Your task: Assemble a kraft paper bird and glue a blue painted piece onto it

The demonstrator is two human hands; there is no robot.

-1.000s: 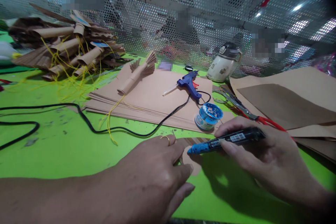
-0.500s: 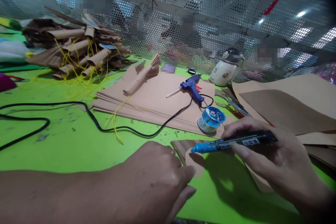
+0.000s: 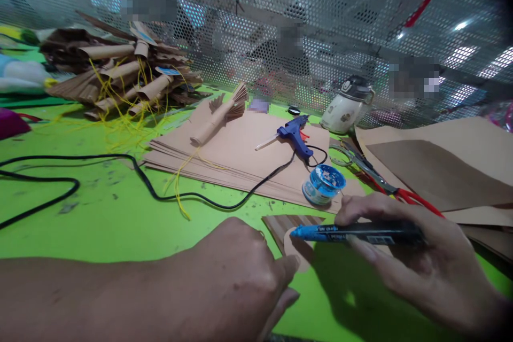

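My right hand (image 3: 425, 262) is closed round a black marker pen (image 3: 372, 233) whose front end is smeared blue. The pen lies nearly level, and its blue tip is at a small rounded tan paper piece (image 3: 295, 246). A pleated brown paper fan (image 3: 290, 220) shows behind that piece. My left hand (image 3: 244, 272) is curled at the paper with its fingertips against the rounded piece; part of the grip is hidden by the hand itself. Just beyond the pen stands an open jar of blue paint (image 3: 324, 186), its rim coated blue and whitish.
A blue glue gun (image 3: 295, 136) and a rolled paper piece with fanned ends (image 3: 216, 123) lie on stacked brown sheets (image 3: 248, 165). Its black cord (image 3: 200, 199) crosses left. Red-handled scissors (image 3: 401, 193), a bottle (image 3: 347, 107) and a pile of paper rolls (image 3: 132, 72) stand around.
The pen has tipped to lie more level, and my right hand has dropped slightly, uncovering the scissors' red handles. My left hand stays at the paper. The view has shifted a little.
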